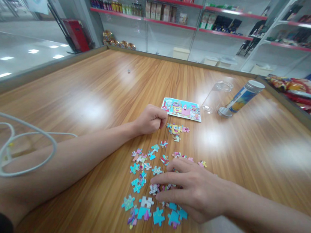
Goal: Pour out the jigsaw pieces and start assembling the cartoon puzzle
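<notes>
My left hand [151,120] rests on the table in a loose fist, beside the lower left corner of a colourful cartoon picture card [183,110]; nothing shows in its fingers. Just right of it lies a small joined section of jigsaw puzzle [176,129], with one loose piece [177,138] below. My right hand [194,187] is spread low over the right side of the loose jigsaw pieces [146,202]. Its fingers reach left, the tips at a pale puzzle piece [154,189]. Pieces under the palm are partly hidden. Most loose pieces are light blue, some pink or purple.
Right of the card stand a clear plastic cylinder [217,97] and a printed tube [244,97] with a metal lid. A white cable [52,149] loops over my left forearm. One tiny object [129,71] lies far left. Stocked shelves [169,23] stand behind the table.
</notes>
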Demonstrator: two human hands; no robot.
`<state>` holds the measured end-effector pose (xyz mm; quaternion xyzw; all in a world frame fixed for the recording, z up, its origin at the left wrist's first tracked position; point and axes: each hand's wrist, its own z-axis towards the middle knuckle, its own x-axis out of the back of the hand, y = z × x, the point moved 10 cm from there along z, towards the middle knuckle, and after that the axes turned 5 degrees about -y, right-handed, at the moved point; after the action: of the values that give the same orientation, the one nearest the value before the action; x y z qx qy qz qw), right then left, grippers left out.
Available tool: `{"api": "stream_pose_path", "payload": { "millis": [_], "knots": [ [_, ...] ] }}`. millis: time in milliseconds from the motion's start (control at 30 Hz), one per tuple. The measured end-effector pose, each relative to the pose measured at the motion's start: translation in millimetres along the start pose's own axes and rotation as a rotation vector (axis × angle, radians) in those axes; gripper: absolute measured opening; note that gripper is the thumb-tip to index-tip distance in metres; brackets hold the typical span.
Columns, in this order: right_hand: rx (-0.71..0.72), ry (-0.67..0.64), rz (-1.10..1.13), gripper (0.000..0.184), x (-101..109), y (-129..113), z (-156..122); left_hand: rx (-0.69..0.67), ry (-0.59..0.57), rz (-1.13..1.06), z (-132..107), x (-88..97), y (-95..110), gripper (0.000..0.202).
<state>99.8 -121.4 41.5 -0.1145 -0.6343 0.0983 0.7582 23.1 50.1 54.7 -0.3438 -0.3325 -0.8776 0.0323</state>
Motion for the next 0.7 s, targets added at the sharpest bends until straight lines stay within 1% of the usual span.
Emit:
{"api": "stream_pose_path", "payload": {
  "millis": [133,400,600,700],
  "knots": [
    [-0.008,-0.002,-0.022,0.030,-0.7,0.3,-0.2,-0.002,0.004,-0.003,-0.1,0.4,0.5,0.021],
    [0.003,0.047,-0.015,0.031,0.9,0.9,-1.7,-0.001,0.003,-0.009,-0.2,0.6,0.4,0.021],
    [0.009,0.129,-0.006,0.046,8.6,2.3,-2.5,0.003,0.004,-0.010,-0.6,0.7,0.3,0.021],
    [-0.003,0.162,0.008,0.047,10.6,5.4,-4.0,0.010,0.003,-0.008,-0.6,0.5,0.0,0.021]
  ]
}}
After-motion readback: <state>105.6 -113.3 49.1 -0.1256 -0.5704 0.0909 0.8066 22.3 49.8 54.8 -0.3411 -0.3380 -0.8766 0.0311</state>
